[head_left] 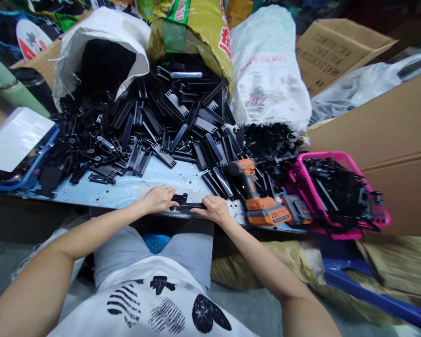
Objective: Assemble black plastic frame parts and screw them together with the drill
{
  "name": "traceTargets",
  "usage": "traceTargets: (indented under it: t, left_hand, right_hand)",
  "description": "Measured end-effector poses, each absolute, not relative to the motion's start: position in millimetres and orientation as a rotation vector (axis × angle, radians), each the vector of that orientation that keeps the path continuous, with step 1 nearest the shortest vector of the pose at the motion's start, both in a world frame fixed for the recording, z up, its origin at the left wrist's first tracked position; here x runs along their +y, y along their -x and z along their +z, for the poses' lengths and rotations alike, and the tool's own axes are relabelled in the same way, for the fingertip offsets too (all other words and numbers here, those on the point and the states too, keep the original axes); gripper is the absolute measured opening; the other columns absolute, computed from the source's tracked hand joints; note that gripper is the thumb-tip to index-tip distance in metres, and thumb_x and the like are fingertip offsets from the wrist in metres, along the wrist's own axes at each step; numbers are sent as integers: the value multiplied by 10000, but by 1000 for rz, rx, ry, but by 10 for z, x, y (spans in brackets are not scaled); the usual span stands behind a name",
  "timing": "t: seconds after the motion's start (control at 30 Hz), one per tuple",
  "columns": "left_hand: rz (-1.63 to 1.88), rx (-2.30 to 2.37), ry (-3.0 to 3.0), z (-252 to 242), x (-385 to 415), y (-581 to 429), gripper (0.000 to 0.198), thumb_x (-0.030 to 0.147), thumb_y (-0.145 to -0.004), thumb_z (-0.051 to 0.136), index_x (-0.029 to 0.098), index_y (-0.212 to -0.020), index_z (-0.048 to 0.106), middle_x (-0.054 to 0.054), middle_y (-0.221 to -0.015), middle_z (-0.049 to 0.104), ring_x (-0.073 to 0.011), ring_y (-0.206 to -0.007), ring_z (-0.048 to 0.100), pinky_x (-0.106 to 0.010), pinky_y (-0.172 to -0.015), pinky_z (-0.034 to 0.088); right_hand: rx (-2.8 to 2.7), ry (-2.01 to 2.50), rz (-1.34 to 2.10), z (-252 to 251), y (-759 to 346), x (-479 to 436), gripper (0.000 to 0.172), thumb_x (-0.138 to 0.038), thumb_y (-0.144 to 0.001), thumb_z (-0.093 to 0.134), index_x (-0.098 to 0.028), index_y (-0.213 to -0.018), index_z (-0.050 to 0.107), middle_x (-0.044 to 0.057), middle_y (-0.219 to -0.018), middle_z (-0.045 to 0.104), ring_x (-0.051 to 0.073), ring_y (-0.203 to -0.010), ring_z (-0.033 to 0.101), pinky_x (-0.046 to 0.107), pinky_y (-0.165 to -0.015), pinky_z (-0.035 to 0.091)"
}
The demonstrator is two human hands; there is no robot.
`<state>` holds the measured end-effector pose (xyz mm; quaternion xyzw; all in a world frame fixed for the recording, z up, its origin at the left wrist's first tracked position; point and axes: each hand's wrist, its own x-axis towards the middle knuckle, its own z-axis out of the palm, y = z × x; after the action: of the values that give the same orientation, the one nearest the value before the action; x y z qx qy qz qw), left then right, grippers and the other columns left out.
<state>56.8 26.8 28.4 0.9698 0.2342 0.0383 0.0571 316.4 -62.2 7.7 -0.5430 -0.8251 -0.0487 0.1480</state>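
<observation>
Near the front edge of the blue worktop (119, 187), a slim black plastic part (187, 203) spans the gap between my two hands. My left hand (160, 198) closes on its left end, thumb and fingers pinching. At its other end my right hand (215, 208) grips with the thumb below and the fingers curled above. Beneath the part lies a pale, partly see-through plate (196, 194). Just beyond my hands spreads a heap of black plastic pieces (150, 121), some slotted like combs. An orange and grey cordless drill (252, 192) rests to the right of my right hand.
A pink basket (340, 157) of black parts stands at the right. White sacks (270, 65) and a yellow bag (210, 37) spill parts at the back. Cardboard (389, 121) walls the right side. A blue tray (44, 150) sits left. Small screws lie scattered among the pieces.
</observation>
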Motion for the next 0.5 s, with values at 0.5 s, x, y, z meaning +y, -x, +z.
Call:
traceTargets:
  t: [0.5]
  left_hand:
    - [1326, 759, -1958, 1074, -749, -185, 694, 518, -964, 64, 185, -746, 633, -71, -630, 601, -161, -596, 561, -307, -564, 454]
  right_hand:
    - [-1195, 1041, 904, 336, -1921, -1036, 605, -714, -855, 177, -214, -846, 518, 78, -772, 567, 202, -713, 555, 356, -654, 482]
